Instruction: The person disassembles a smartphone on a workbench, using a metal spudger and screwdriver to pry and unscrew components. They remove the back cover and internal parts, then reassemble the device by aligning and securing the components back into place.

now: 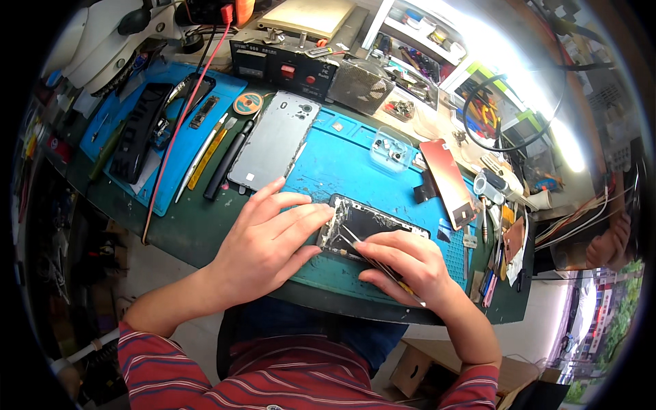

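Note:
A dark phone screen assembly (369,219) lies on the blue work mat (342,167), with ragged whitish residue along its left end and edges. My left hand (263,239) rests at its left end, fingers stretched out and fingertips touching the edge. Metal tweezers (411,294) are pinched in my right hand (403,260). Their thin points reach to the left over the assembly, close to the residue; whether they grip a shred I cannot tell. Beyond my left hand lies a grey phone back panel (277,137).
A reddish phone panel (447,181) and a clear box of small parts (391,150) sit to the right. On the left are a black-handled tool (229,160), a solder wire spool (247,103) and a red cable (179,130). A black control unit (283,68) stands behind.

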`<state>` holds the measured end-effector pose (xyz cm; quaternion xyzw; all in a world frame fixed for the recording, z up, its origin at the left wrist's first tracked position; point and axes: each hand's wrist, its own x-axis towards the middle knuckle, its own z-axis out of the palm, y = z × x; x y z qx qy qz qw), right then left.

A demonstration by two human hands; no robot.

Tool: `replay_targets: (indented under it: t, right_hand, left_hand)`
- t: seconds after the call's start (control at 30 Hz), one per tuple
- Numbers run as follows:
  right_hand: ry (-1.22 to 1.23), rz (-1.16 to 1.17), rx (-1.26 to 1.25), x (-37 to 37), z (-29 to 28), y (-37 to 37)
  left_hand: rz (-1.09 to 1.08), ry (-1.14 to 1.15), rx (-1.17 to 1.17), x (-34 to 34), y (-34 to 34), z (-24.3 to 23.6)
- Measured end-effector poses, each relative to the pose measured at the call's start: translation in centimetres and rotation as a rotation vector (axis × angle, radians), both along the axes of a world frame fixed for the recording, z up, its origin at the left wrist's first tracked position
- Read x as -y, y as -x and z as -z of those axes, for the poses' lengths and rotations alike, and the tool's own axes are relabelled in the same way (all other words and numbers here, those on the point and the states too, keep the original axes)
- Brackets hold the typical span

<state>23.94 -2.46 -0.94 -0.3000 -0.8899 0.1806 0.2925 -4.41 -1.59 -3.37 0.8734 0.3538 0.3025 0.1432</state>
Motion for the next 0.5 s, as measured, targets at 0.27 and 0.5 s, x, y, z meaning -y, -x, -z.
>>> replay_targets:
  t: [0.27, 0.5]
  right_hand:
    - [0.018, -0.002, -0.081, -0.34, 0.65, 0.09]
    - [-0.090, -0.023, -0.031, -0.74, 0.75, 0.47]
  left_hand:
    - [0.002, 0.007, -0.043, -0.03, -0.19, 0.02]
    - [-0.001, 0.015, -0.024, -0.21, -0.21, 0.15]
